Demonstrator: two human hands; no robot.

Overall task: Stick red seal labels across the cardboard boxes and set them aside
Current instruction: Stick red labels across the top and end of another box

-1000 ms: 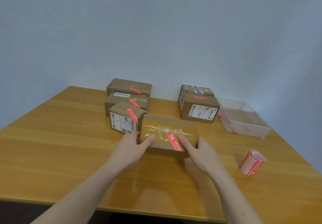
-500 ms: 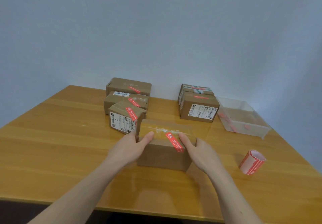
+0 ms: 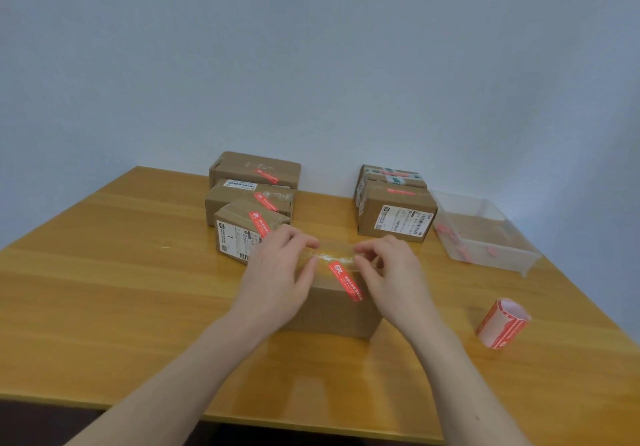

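Wooden tabletop carries all items. Three sealed boxes sit in a row toward the far edge, left of centre; two more boxes sit toward the far right. A clear plastic bin stands by the right edge. The working cardboard box rests at mid-table, a red seal label running diagonally across its top. Left hand and right hand each rest on the box top, fingers curled over it, apart. Label roll lies near the right edge.
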